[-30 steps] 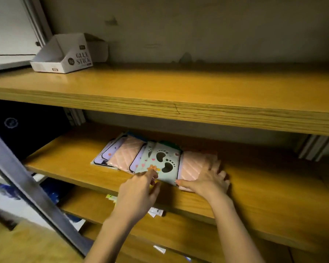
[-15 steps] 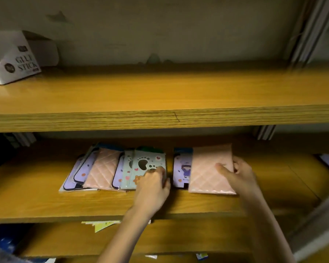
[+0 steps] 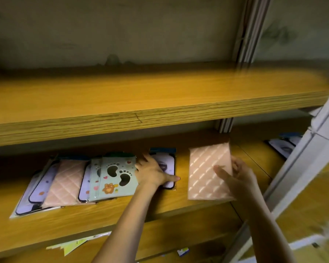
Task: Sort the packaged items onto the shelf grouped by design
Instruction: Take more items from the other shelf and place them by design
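On the middle wooden shelf (image 3: 160, 209) lies an overlapping row of packaged items: a purple one (image 3: 36, 192) at the left, a pink quilted one (image 3: 65, 183), and a green footprint one (image 3: 114, 177). My left hand (image 3: 154, 172) rests flat, fingers straight, on a purple packaged item (image 3: 168, 164) just right of the green one. My right hand (image 3: 235, 177) grips a second pink quilted packet (image 3: 207, 171) by its right edge, thumb on its face, lifted and tilted, apart from the row.
The upper shelf (image 3: 141, 99) overhangs the working shelf. A white upright post (image 3: 302, 177) crosses at the right. More dark-framed packets (image 3: 282, 148) lie at the far right of the shelf. Yellow papers (image 3: 74, 243) and small items lie on the lower shelf.
My right hand has carried the pink quilted packet to the right, off the purple item. My left hand has moved from the green footprint packet onto that purple item. The view has swung right.
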Tool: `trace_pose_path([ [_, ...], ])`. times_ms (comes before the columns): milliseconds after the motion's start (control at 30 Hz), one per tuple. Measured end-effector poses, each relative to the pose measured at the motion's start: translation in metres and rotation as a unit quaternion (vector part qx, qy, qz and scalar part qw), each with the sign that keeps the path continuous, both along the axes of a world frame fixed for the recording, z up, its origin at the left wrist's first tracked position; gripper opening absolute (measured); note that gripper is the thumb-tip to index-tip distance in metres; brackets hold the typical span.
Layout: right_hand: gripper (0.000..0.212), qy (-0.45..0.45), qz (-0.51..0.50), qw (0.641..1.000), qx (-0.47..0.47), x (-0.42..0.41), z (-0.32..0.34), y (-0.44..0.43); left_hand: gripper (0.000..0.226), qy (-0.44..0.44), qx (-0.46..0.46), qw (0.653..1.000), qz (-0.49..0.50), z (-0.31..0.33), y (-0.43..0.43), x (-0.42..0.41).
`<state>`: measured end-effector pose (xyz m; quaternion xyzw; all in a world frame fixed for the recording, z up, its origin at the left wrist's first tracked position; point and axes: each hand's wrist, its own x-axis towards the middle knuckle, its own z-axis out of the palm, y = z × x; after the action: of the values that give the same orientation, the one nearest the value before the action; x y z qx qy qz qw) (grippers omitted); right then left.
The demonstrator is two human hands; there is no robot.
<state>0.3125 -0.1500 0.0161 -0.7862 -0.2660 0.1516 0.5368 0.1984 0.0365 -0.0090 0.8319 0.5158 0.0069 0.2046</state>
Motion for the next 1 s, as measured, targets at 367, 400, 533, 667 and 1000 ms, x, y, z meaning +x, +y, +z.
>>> trace_pose_path([
  [367,0.029,0.061,0.017,0.995,0.072,-0.017,0.005,-0.029,0.058,-0.171,-0.063,0.981,-0.072,0.013,-0.004,-0.027],
  [400,0.025,0.072,0.020,0.994,0.081,-0.021,0.005,-0.034,0.048,-0.220,-0.083,0.969,-0.080,0.014,-0.010,-0.033],
  [533,0.028,0.114,0.005,0.988,0.103,-0.033,0.001,-0.057,0.028,-0.402,-0.226,0.885,-0.065,0.025,-0.043,-0.052],
  [667,0.037,0.149,0.000,0.981,0.123,-0.043,-0.001,-0.088,0.026,-0.467,-0.323,0.822,-0.047,0.032,-0.076,-0.059],
  [1000,0.028,0.147,-0.072,0.973,0.166,-0.015,0.009,-0.207,0.022,-0.469,-0.335,0.810,-0.110,0.037,-0.184,-0.030],
])
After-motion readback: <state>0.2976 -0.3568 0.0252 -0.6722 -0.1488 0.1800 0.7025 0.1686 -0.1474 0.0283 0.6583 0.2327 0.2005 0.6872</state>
